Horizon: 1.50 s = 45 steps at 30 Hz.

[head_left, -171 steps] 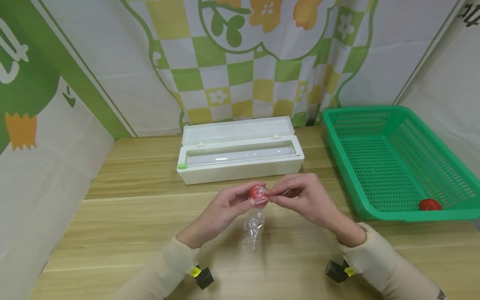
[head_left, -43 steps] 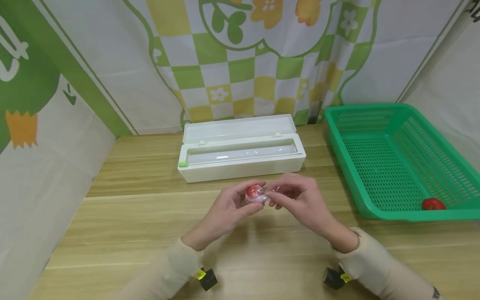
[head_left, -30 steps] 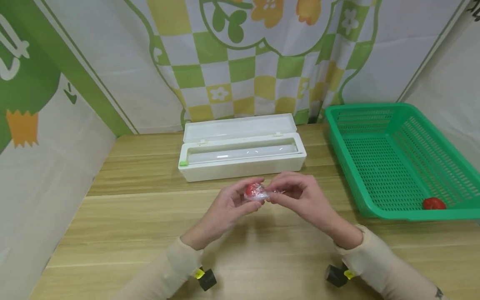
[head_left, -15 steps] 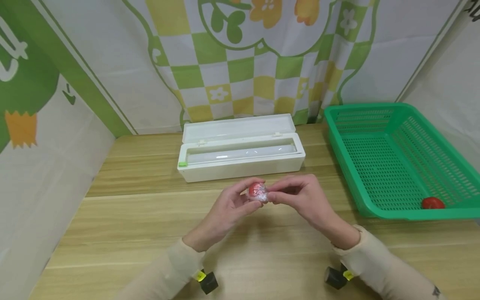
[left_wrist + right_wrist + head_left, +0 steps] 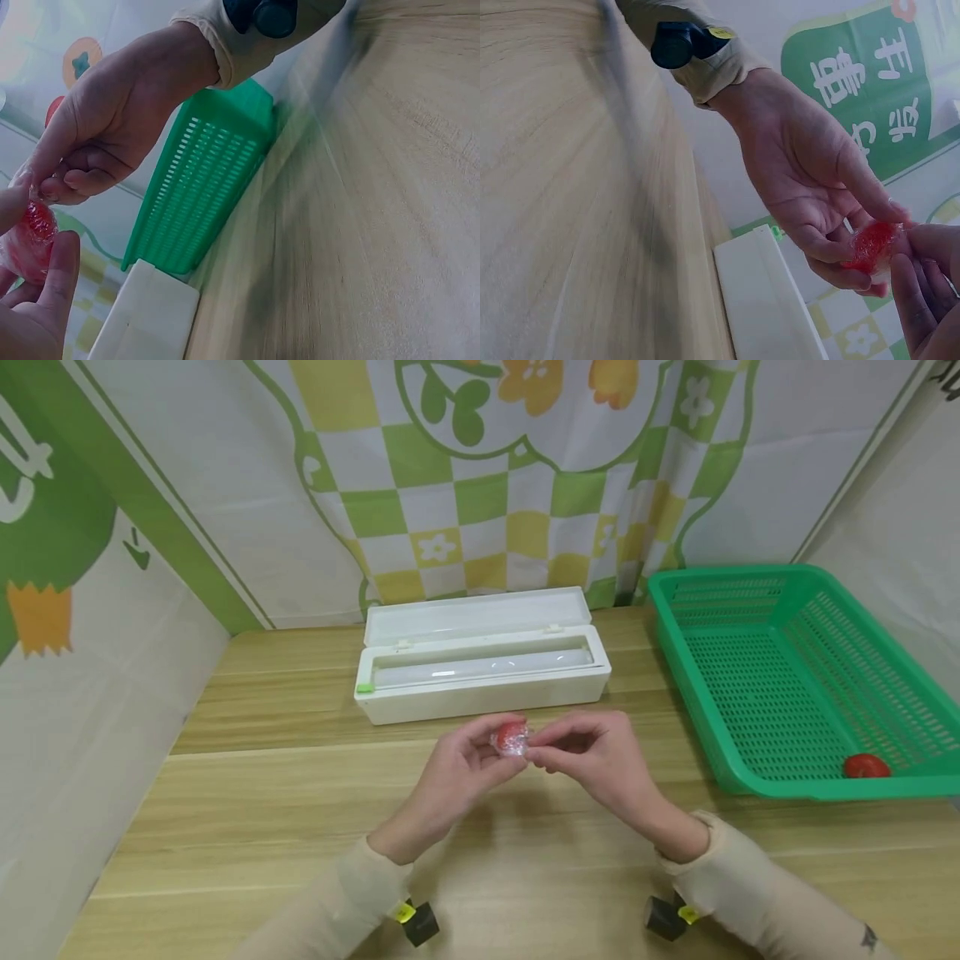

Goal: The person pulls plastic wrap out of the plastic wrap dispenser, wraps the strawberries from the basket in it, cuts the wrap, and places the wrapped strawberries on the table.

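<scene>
Between both hands, above the table, is a small round red thing (image 5: 512, 738) wrapped in clear cling film. My left hand (image 5: 459, 766) holds it between thumb and fingers from the left side. From the right, my right hand (image 5: 600, 760) pinches the film at its edge with thumb and forefinger. In the right wrist view the shiny, wrinkled wrap (image 5: 874, 246) lies close around the red thing, with the left fingers curled round it. The left wrist view shows the red thing (image 5: 39, 223) partly covered by fingers.
Behind the hands stands a white cling film box (image 5: 487, 700), lid raised, with a film roll (image 5: 480, 668) inside. A green plastic basket (image 5: 693, 714) sits at the right, holding a red round thing (image 5: 867, 766) in its near corner. Printed cloth (image 5: 480, 497) hangs behind the wooden table (image 5: 285, 827).
The loose film tail that hung below the red thing is gathered up against it. My right hand has pinched, drawn out and pressed the film, staying close beside my left hand.
</scene>
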{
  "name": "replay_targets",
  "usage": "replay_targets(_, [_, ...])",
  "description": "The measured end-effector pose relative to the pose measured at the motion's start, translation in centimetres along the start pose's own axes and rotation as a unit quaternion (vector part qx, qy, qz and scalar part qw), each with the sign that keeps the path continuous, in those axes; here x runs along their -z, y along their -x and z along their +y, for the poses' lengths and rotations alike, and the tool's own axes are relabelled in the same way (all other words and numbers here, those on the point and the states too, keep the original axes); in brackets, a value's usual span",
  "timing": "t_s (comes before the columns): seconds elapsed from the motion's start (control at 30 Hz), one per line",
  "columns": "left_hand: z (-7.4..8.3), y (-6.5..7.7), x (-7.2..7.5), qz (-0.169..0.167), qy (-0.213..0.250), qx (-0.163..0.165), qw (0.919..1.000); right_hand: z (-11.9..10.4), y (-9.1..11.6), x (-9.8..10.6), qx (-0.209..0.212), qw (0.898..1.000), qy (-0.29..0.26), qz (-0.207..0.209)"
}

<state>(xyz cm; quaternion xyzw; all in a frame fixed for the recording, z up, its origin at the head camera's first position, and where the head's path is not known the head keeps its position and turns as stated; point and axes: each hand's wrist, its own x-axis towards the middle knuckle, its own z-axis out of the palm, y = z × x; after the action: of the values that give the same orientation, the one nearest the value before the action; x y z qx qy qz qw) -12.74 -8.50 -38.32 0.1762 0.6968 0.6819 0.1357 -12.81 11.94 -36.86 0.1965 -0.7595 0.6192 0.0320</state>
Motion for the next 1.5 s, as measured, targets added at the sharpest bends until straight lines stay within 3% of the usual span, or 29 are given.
replay_targets(0.17, [0.2, -0.2, -0.2, 0.013, -0.011, -0.011, 0.9998, -0.3, -0.2, 0.2, 0.001, 1.0, 0.007, -0.018])
replay_targets(0.33, [0.3, -0.1, -0.1, 0.002, -0.004, -0.018, 0.9998, -0.6, -0.3, 0.7, 0.009, 0.999, 0.027, -0.037])
replay_targets(0.73, [0.6, 0.0, -0.4, -0.01, 0.047, -0.037, 0.9982, -1.1, 0.0, 0.2, 0.068, 0.995, 0.063, 0.038])
replay_targets(1.03, [0.9, 0.2, -0.6, 0.0, 0.068, -0.052, 0.9963, -1.5, -0.3, 0.3, -0.008, 1.0, 0.02, 0.021])
replay_targets(1.27, [1.2, 0.2, -0.7, -0.006, 0.074, -0.055, 0.9957, -1.1, -0.2, 0.1, -0.013, 0.999, 0.022, 0.039])
replay_targets(1.5, [1.3, 0.0, -0.7, 0.003, 0.076, -0.033, 0.9966, -0.7, -0.2, 0.1, -0.03, 0.999, -0.005, 0.032])
